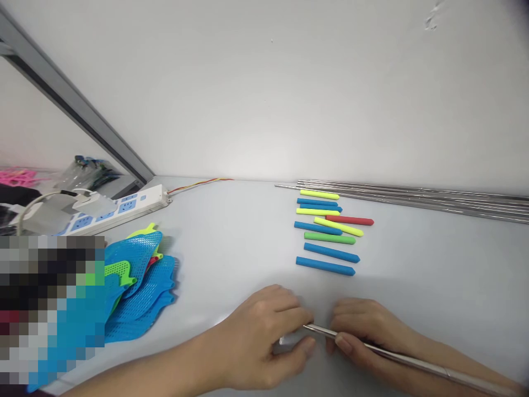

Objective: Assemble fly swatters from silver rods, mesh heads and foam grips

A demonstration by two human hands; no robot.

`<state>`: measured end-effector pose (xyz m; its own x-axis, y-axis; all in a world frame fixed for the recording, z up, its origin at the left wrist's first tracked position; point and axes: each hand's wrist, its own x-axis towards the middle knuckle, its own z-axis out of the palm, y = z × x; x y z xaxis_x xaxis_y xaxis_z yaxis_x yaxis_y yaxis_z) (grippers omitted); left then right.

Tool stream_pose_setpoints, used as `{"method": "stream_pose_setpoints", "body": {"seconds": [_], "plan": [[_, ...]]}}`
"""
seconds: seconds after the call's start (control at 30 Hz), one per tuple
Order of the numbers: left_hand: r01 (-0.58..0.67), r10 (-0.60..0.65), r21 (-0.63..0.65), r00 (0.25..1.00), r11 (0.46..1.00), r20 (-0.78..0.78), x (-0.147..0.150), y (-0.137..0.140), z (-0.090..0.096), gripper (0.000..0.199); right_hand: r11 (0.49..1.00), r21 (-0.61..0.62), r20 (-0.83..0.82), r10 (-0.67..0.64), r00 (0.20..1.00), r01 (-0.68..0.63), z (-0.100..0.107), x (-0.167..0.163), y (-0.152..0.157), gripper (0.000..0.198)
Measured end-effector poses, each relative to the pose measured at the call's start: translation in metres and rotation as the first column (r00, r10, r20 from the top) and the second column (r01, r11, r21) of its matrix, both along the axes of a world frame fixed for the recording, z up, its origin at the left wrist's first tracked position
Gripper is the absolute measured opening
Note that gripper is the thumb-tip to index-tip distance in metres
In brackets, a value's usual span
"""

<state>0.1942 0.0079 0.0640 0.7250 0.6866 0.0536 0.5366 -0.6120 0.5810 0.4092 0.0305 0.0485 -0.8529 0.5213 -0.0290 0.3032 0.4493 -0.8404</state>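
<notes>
My right hand (372,331) is closed around a thin metal rod (397,355), thumb along its near side. The rod slants from the lower right edge toward the middle, its tip by the fingers of my left hand (268,336). The left index finger touches or nearly touches that tip. The left thumb stands apart below, leaving a gap; the other left fingers are bent and partly hidden. Beyond my hands lies a column of pointed plastic tubes: several blue ones (325,266), yellow ones (339,226), a green one (329,238) and a red one (351,220).
Several long metal rods (413,197) lie along the wall at the right. On the left, blue and green perforated fly swatter heads (142,303) are piled near a white power strip (136,208) with plugs. A thin coloured wire (198,183) runs behind.
</notes>
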Motion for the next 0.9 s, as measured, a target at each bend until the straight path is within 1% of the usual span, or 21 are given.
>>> {"method": "stream_pose_setpoints", "body": {"seconds": [0.1, 0.23, 0.37, 0.43, 0.5, 0.63, 0.73, 0.8, 0.9], "plan": [[-0.020, 0.020, 0.015, 1.000, 1.000, 0.009, 0.003, -0.001, 0.000, 0.014, 1.000, 0.008, 0.013, -0.020, 1.000, 0.020, 0.005, -0.002, 0.000, 0.036], [-0.033, 0.031, 0.057, 0.999, 0.998, 0.034, 0.008, -0.002, 0.000, 0.021, 0.997, 0.051, 0.058, -0.063, 0.996, 0.060, 0.007, -0.005, -0.002, 0.040], [-0.045, 0.046, 0.108, 0.999, 0.993, -0.008, 0.010, -0.001, -0.002, 0.019, 0.995, 0.091, 0.063, -0.042, 0.997, 0.036, 0.003, -0.006, -0.003, 0.037], [-0.039, 0.042, 0.115, 0.999, 0.993, -0.028, 0.010, -0.001, -0.003, 0.022, 0.996, 0.082, 0.052, -0.032, 0.998, 0.028, 0.001, -0.005, -0.002, 0.035], [-0.030, 0.034, 0.120, 0.999, 0.992, -0.032, 0.008, -0.001, -0.003, 0.021, 0.997, 0.059, 0.016, -0.051, 0.999, 0.050, -0.001, -0.003, -0.002, 0.035], [-0.042, 0.046, 0.132, 0.999, 0.990, -0.023, 0.002, 0.004, -0.005, 0.021, 0.988, -0.020, -0.077, -0.151, 0.985, 0.150, -0.001, 0.002, -0.001, 0.038], [-0.104, 0.109, 0.151, 0.994, 0.983, -0.027, -0.006, 0.013, -0.006, 0.019, 0.964, -0.078, -0.144, -0.262, 0.954, 0.253, -0.003, 0.007, -0.001, 0.043], [-0.151, 0.160, 0.163, 0.986, 0.975, -0.043, -0.011, 0.019, -0.006, 0.019, 0.930, -0.126, -0.176, -0.363, 0.915, 0.344, -0.006, 0.009, -0.001, 0.047], [-0.207, 0.225, 0.191, 0.971, 0.959, -0.078, -0.016, 0.025, -0.004, 0.020, 0.854, -0.226, -0.229, -0.515, 0.826, 0.470, -0.012, 0.013, -0.002, 0.048]]}}
